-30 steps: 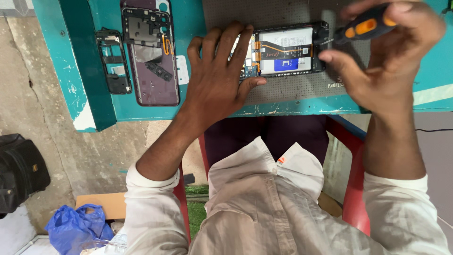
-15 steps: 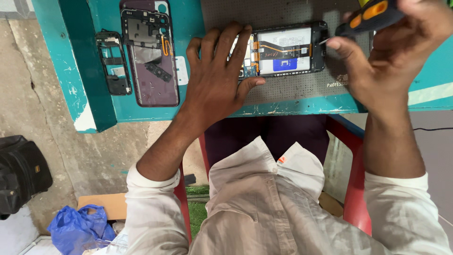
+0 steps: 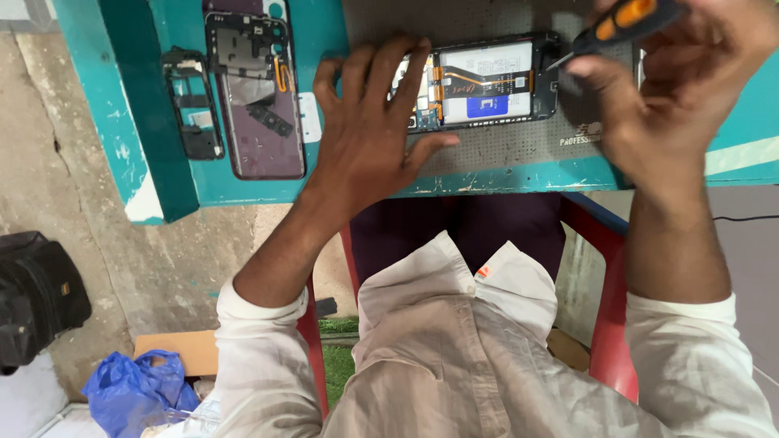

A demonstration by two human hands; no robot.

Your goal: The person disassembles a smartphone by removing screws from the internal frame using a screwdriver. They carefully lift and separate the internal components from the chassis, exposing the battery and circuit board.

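An opened phone lies on a grey mat on the teal table, its insides and battery showing. My left hand rests flat on the phone's left end, fingers spread over it. My right hand grips a black and orange screwdriver, whose thin tip touches the phone's right edge.
A removed phone back cover and a small black frame part lie on the table's left. A red chair is under me. On the floor sit a black bag, a blue plastic bag and a cardboard piece.
My right hand has lifted with the screwdriver toward the top of the view. My left hand stays on the phone.
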